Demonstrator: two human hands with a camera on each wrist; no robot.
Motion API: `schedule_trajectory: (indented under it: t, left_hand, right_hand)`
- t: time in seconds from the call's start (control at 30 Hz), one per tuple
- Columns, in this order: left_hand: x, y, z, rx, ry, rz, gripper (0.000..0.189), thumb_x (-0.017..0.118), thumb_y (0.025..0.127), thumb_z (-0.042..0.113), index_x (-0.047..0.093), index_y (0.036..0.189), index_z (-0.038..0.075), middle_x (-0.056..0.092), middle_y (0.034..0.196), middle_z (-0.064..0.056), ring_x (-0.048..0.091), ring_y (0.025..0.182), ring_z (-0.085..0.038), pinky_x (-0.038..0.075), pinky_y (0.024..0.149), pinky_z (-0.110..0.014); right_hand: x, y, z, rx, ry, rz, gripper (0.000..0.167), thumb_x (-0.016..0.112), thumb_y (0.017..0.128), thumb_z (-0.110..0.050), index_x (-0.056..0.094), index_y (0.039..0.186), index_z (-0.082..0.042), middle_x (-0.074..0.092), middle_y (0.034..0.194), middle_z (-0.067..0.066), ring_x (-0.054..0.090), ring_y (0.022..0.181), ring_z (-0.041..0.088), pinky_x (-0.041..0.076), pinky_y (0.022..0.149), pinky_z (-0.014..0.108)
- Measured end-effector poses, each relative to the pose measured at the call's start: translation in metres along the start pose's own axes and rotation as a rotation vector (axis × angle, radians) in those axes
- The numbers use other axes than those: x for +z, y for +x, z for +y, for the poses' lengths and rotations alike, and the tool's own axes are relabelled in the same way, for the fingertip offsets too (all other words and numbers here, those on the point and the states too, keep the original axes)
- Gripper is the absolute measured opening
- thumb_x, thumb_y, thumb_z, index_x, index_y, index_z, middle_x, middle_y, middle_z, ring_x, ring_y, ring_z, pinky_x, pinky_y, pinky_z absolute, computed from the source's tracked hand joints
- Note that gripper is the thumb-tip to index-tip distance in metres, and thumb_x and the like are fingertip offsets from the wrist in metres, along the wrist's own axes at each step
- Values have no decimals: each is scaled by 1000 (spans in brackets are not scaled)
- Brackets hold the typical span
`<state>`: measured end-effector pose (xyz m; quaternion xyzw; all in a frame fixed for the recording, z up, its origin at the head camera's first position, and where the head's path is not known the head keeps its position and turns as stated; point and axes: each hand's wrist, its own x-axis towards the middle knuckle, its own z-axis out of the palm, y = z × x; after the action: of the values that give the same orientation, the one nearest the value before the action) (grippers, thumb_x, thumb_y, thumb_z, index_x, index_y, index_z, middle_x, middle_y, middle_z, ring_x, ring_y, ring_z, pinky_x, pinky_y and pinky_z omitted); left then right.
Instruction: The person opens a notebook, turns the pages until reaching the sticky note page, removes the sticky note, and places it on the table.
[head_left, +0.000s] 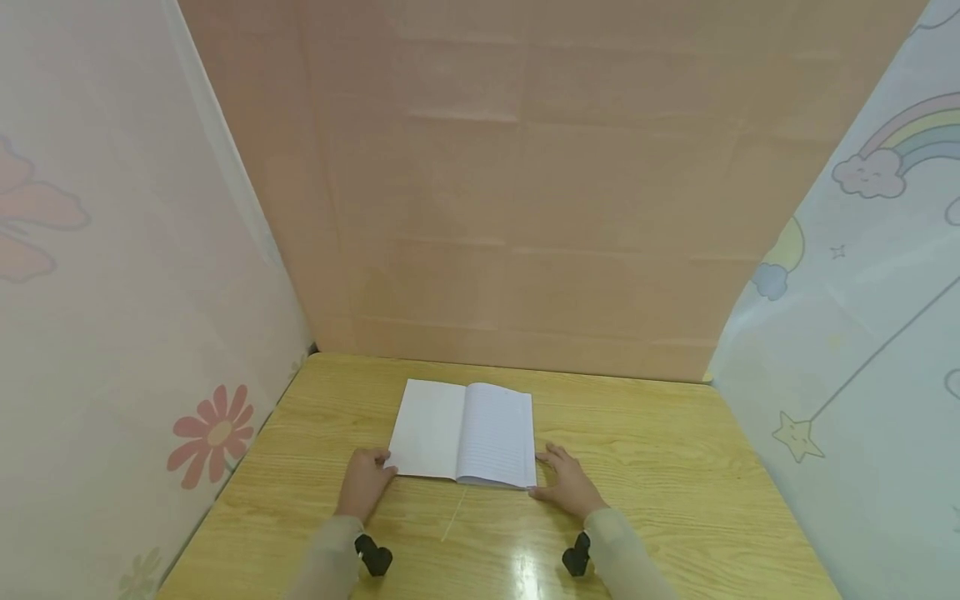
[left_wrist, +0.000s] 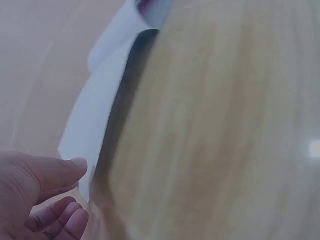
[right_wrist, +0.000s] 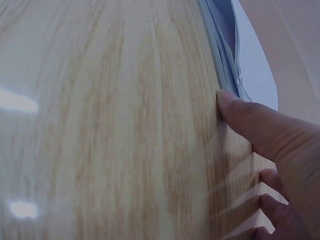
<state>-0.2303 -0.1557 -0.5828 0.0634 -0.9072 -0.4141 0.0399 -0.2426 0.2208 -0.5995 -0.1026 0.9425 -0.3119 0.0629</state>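
Observation:
An open notebook lies on the wooden table, a blank white page on its left and a ruled page on its right. At its lower left corner my left hand pinches the white leaf between thumb and fingers; the left wrist view shows that leaf's edge raised off the table. My right hand is by the lower right corner. Its thumb touches the corner of the stacked pages, and the other fingers are spread beside the right edge.
The wood-grain table extends around the notebook. Behind it hangs a brownish-orange backdrop. Printed white sheets stand at the sides, with a red flower on the left and a rainbow on the right.

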Motion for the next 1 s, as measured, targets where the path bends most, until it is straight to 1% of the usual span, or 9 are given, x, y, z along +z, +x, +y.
schedule_trajectory:
  t: [0.1, 0.17, 0.27, 0.4, 0.53, 0.67, 0.77, 0.87, 1.0]
  left_hand:
    - [-8, 6, 8, -8, -32, 13, 32, 69, 85, 10, 67, 112, -6, 61, 112, -24, 63, 98, -32, 56, 77, -39]
    - [-13, 9, 18, 5, -47, 33, 33, 69, 85, 11, 67, 114, -4, 58, 111, -22, 60, 95, -28, 54, 73, -34]
    - [-20, 14, 41, 87, -73, 59, 32, 71, 85, 10, 67, 114, -2, 57, 108, -22, 58, 93, -27, 54, 74, -35]
    - [-20, 15, 73, 211, -130, 65, 31, 72, 84, 10, 69, 114, 4, 59, 109, -19, 60, 96, -29, 55, 84, -39]
    - [-9, 13, 101, 287, -223, 49, 29, 72, 85, 11, 70, 113, 8, 59, 110, -14, 60, 100, -29, 54, 89, -39]
    - [9, 12, 120, 352, -262, 26, 28, 72, 85, 11, 70, 113, 10, 60, 108, -9, 60, 98, -24, 54, 88, -36]
    - [23, 9, 130, 378, -262, -9, 29, 72, 85, 12, 70, 114, 12, 60, 108, -7, 61, 98, -22, 54, 89, -34]
    - [36, 5, 136, 403, -250, -56, 29, 72, 85, 13, 70, 114, 11, 60, 108, -8, 62, 99, -26, 55, 89, -34]
    - [53, 0, 141, 408, -220, -129, 29, 71, 86, 15, 70, 115, 11, 60, 107, -6, 62, 100, -28, 55, 88, -35]
  right_hand:
    - [0, -1, 0, -13, -1, 2, 75, 82, 72, -38, 55, 133, -4, 36, 151, 23, 29, 140, 48, 28, 110, 66]
    - [-1, -1, -1, -8, 2, 0, 75, 82, 72, -37, 54, 133, -4, 36, 151, 23, 28, 140, 48, 28, 110, 65]
    - [-1, -1, -1, 0, 1, 4, 74, 82, 72, -37, 54, 133, -5, 36, 152, 22, 28, 140, 48, 30, 109, 65]
    - [-1, 0, -2, 10, -2, 3, 74, 82, 72, -36, 54, 134, -5, 35, 152, 21, 28, 141, 48, 31, 109, 65]
    - [-1, 0, -2, 11, 20, 1, 74, 82, 72, -35, 54, 134, -5, 35, 152, 22, 26, 141, 48, 30, 109, 65]
    - [-1, 0, -2, 7, 16, -6, 75, 81, 72, -37, 54, 135, -6, 34, 153, 21, 25, 142, 47, 29, 109, 65]
    - [0, 0, -2, 12, 23, -11, 76, 81, 72, -38, 53, 135, -7, 34, 153, 21, 25, 143, 47, 29, 110, 65]
    - [1, 1, -1, 14, 29, -6, 75, 82, 71, -38, 54, 134, -7, 35, 153, 21, 26, 142, 48, 30, 109, 66]
    - [1, 2, 0, 13, 14, 6, 75, 82, 71, -39, 55, 133, -7, 36, 152, 22, 28, 140, 49, 31, 107, 67]
